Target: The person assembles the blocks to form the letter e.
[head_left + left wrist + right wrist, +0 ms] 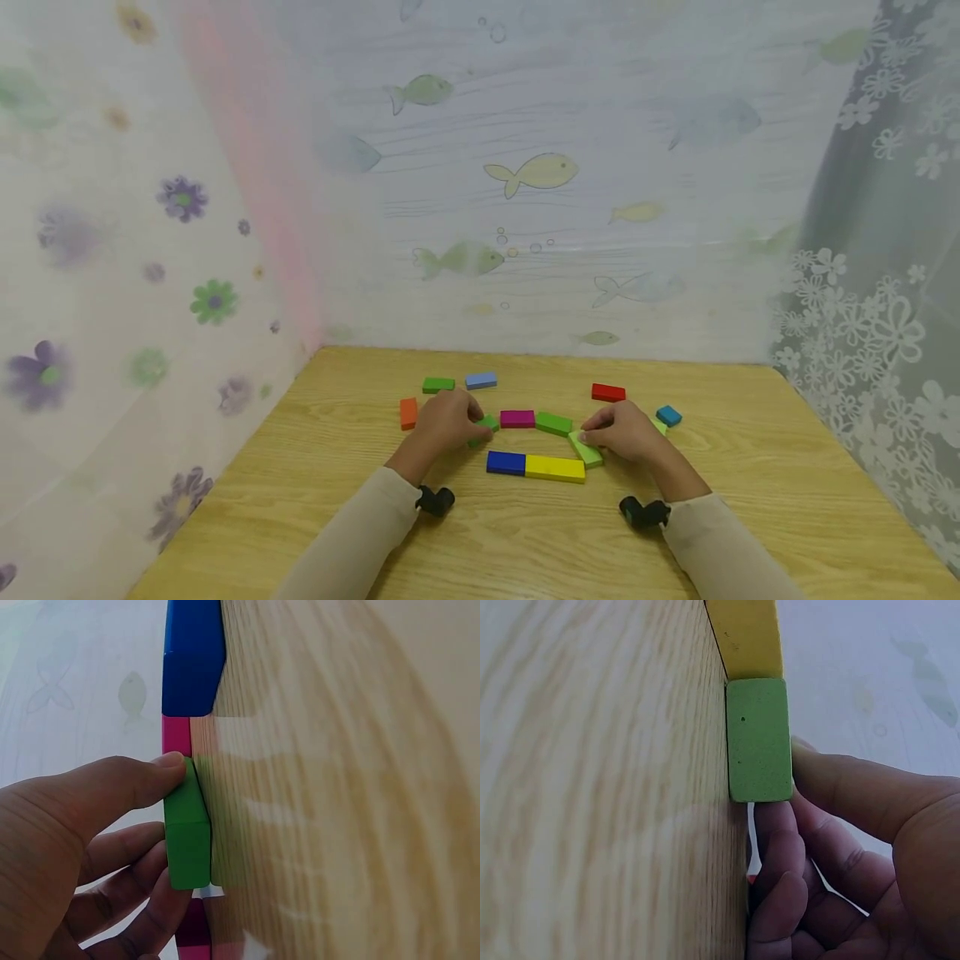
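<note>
My left hand [448, 419] pinches a green block [187, 832] lying on the table, its thumb on the upper edge and its fingers curled behind. Just right of that block lie a magenta block [517, 419] and another green block [553, 424], forming a curved row. At the row's right end my right hand [624, 432] holds a slanted light green block [586, 450] between thumb and fingers. Below the row, a dark blue block [506, 463] and a longer yellow block [555, 468] lie end to end. In the right wrist view, the light green block stands before the yellow one [746, 637].
On the wooden table [517, 542], a green block [438, 385], a light blue block [481, 381] and an orange block [408, 413] lie at left. Red [608, 392] and blue [669, 415] blocks lie at right, near a partly hidden light green block [660, 426]. Patterned curtains surround the table.
</note>
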`<state>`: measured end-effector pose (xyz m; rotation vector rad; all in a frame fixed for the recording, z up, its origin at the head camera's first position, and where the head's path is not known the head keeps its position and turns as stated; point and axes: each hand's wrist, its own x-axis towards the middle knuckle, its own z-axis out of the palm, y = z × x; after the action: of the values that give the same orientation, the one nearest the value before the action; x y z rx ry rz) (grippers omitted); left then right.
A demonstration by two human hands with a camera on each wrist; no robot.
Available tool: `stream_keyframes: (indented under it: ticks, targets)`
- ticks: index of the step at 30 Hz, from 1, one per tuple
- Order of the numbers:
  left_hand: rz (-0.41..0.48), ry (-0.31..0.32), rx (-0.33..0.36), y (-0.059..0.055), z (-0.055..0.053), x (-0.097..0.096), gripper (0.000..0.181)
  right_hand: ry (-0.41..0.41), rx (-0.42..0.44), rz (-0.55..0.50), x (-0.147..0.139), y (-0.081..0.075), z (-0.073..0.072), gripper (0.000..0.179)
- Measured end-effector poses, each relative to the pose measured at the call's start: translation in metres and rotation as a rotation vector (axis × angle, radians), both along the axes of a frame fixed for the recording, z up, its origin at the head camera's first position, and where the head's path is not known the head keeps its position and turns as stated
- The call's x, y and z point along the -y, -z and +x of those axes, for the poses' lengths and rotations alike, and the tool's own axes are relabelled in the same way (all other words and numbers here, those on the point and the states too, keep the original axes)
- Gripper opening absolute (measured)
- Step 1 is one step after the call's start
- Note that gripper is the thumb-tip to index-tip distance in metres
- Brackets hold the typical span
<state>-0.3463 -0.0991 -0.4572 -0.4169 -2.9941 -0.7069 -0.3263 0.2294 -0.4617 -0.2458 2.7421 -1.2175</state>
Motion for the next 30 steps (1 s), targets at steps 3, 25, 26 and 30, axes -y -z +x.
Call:
stream_keyframes:
  ticks: [3,25,26,30]
  targets:
    - [0.007,0.002,0.001,-0.0009,0.0006,0.0002,0.031,0.006,0.003,-0.006,0.0005,0.001,-0.0011,0.019]
    - [0.001,0.007,-0.001,0.001,-0.0026,0.0007,0.035,0.036,0.015,-0.01,0.0026,0.0004,-0.0011,0.018]
    - [0.003,0.01,-0.002,0.0014,-0.0028,0.0006,0.035,0.038,0.015,-0.012,0.0025,0.0003,-0.0007,0.018]
    - [0.001,0.01,-0.005,0.0021,-0.0035,-0.001,0.035,0.044,0.016,-0.018,0.0017,0.0009,0.0005,0.016]
